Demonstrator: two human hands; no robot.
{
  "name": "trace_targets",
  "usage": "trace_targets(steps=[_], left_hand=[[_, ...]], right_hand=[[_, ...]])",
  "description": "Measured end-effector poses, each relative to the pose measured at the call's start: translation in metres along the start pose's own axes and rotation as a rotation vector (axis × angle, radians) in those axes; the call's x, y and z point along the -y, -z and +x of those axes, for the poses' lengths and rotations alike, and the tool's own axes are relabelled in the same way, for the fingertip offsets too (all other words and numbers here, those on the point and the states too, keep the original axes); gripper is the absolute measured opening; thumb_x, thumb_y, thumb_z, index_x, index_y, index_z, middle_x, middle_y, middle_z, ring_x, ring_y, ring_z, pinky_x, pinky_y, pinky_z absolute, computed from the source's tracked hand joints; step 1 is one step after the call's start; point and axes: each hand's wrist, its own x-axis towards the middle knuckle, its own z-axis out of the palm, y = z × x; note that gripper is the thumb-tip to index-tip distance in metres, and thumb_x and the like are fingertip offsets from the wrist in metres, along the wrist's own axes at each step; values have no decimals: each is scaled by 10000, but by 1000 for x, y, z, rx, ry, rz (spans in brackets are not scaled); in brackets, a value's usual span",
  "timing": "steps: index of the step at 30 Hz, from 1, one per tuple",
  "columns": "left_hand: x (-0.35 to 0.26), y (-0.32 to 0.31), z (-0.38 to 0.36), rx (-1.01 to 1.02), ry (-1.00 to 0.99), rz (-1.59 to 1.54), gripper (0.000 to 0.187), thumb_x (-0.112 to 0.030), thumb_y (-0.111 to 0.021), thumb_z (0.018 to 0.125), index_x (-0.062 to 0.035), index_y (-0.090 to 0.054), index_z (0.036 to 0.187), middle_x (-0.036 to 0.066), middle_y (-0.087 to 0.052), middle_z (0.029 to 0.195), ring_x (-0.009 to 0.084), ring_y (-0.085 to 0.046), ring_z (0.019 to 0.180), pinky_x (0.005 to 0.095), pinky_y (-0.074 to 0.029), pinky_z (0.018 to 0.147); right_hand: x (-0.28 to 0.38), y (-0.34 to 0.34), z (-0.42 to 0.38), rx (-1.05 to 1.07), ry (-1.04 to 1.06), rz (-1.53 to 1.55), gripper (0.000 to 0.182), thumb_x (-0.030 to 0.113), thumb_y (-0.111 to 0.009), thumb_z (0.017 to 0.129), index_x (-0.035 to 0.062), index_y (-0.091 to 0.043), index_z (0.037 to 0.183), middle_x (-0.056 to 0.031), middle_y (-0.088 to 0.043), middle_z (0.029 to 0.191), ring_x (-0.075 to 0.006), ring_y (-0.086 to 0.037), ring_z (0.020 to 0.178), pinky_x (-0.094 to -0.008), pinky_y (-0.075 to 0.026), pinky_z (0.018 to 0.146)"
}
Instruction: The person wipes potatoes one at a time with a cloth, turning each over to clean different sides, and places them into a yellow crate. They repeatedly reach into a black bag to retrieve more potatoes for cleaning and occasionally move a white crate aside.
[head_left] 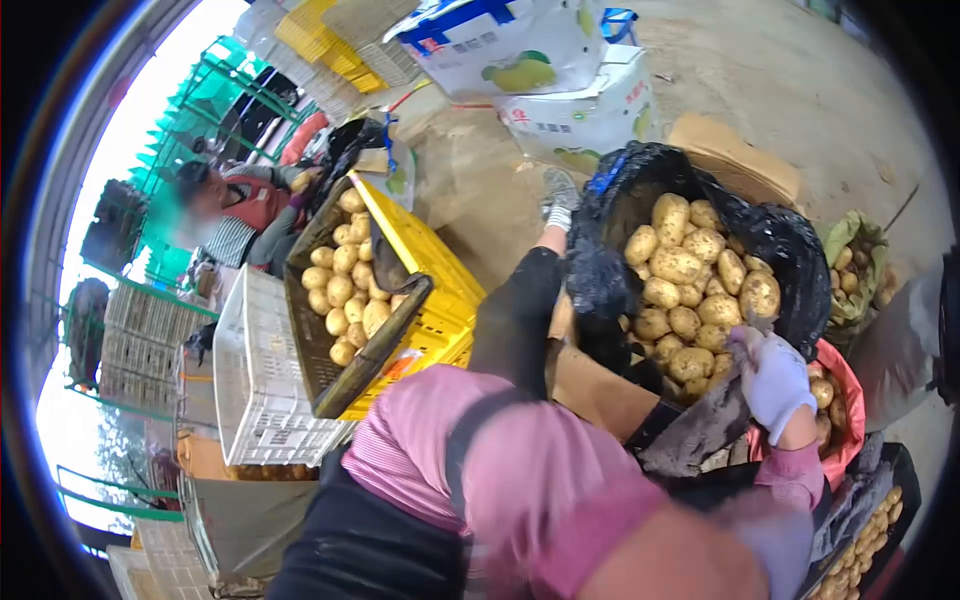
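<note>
My right hand (775, 382), in a white glove, pinches the upper end of a grey cloth (705, 425) at the near right edge of a potato-filled box. The cloth hangs down over that edge. A large potato (760, 295) lies just beyond my fingertips, on a heap of potatoes (697, 275) inside a black plastic liner (598, 275). My left hand (775, 540), in a pale glove, is low in the view, close to the camera and smeared by motion. Its fingers cannot be made out.
At left, a tilted crate (320, 375) of potatoes leans by a yellow crate (455, 310) and white crate (285, 400). A red bag (848, 395) and green bag (858, 255) hold potatoes. Printed cartons (590, 110) stand ahead. Another person (250, 210) handles a potato.
</note>
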Motion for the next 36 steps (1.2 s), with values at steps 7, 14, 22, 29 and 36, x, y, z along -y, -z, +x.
trace_targets(steps=[7,14,22,29,36], left_hand=[[246,39,53,-124,655,258,424,-379,-572,838,0,-731,939,240,-704,963,365,-686,923,446,-517,849],[448,-31,88,-307,803,232,377,-173,-585,816,-1,-718,1124,243,-661,1198,330,-663,1110,411,-539,936],[482,-25,151,-69,1066,199,486,-290,-668,830,-61,-666,1258,117,-595,1360,310,-583,1201,509,-552,717],[467,-57,146,-220,1076,320,709,-285,-744,719,-48,-512,1346,176,-633,1222,311,-602,1149,497,-528,806],[346,-21,68,-439,843,-39,805,-248,-844,615,8,-511,1301,189,-651,1178,340,-641,1109,409,-534,878]], right_hand=[[2,-1,1,-21,-37,-19,190,187,-577,914,88,-668,1048,-223,-672,887,-400,-660,859,-498,-514,755],[0,-4,13,11,-114,96,155,98,-601,876,52,-688,995,-238,-681,841,-430,-655,841,-502,-518,763],[-2,-12,36,87,-135,235,251,55,-566,861,50,-660,1094,-249,-686,920,-426,-666,880,-463,-520,763],[1,-6,40,128,-132,182,241,93,-599,873,8,-676,1085,-250,-691,908,-403,-686,890,-409,-533,764],[-18,-17,30,18,-32,324,193,119,-569,966,-28,-682,1020,-168,-723,852,-243,-706,754,-334,-533,685]])
